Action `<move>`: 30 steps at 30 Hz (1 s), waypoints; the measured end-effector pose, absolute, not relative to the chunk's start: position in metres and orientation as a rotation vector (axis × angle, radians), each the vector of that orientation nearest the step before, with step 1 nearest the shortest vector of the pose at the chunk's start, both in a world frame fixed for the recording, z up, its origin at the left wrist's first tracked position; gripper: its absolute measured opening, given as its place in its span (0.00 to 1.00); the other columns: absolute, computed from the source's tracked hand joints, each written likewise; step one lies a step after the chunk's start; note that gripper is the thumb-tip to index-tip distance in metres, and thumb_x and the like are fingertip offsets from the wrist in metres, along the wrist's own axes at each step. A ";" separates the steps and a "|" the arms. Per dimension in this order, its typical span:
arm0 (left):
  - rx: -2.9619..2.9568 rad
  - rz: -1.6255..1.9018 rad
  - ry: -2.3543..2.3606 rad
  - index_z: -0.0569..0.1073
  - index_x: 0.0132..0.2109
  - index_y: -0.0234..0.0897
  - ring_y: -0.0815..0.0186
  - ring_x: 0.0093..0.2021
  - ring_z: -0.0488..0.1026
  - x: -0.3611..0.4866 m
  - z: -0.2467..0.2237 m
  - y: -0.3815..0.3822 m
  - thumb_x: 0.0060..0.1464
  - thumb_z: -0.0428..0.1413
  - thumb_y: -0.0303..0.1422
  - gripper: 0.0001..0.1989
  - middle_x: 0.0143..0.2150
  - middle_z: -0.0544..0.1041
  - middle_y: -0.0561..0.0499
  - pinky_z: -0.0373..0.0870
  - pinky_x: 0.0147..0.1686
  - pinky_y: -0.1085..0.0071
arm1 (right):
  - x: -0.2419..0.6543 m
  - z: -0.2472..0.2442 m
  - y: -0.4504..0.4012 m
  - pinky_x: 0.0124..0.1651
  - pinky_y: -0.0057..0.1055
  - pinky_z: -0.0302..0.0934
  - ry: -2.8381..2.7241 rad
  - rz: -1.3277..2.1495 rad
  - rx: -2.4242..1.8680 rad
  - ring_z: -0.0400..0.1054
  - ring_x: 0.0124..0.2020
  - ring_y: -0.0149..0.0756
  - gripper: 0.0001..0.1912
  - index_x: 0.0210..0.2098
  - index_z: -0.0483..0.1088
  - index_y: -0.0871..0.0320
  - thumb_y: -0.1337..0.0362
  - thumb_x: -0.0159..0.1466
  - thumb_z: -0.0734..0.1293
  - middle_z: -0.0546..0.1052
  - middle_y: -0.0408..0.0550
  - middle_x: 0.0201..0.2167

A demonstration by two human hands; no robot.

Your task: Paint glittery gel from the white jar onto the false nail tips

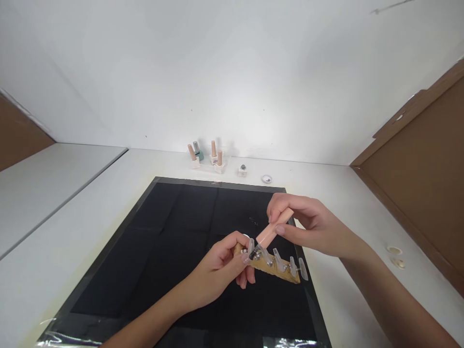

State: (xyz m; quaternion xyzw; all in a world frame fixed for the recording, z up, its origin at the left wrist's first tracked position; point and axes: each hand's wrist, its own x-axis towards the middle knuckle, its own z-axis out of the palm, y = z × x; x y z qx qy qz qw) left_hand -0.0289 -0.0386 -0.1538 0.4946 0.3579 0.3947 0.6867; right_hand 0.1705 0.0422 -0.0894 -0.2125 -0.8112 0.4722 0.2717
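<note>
My left hand (229, 258) grips the left end of a wooden nail tip stand (273, 269), holding it tilted above the black mat. Several clear false nail tips (278, 260) stand up in a row along it. Between the thumb and fingers of my right hand (308, 222) is a nail polish brush (273, 228) with a peach-coloured cap handle. Its dark bristle end points down and left, at the leftmost nail tip (251, 246) by my left thumb. Whether the bristles touch that tip I cannot tell.
Several polish bottles (218, 168) stand at the back against the white wall. An uncapped small bottle (242, 171) and a small round dish (267, 179) are right of them. The black mat (174, 232) covers the middle table. Two small round pieces (398, 262) lie at right.
</note>
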 end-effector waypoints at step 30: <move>1.111 0.845 0.770 0.64 0.35 0.36 0.73 0.23 0.65 -0.028 -0.158 -0.040 0.57 0.52 0.42 0.13 0.24 0.70 0.55 0.63 0.25 0.76 | 0.172 -0.090 0.043 0.33 0.29 0.60 -2.158 1.190 -0.463 0.64 0.31 0.31 0.06 0.33 0.68 0.54 0.72 0.62 0.63 0.71 0.42 0.29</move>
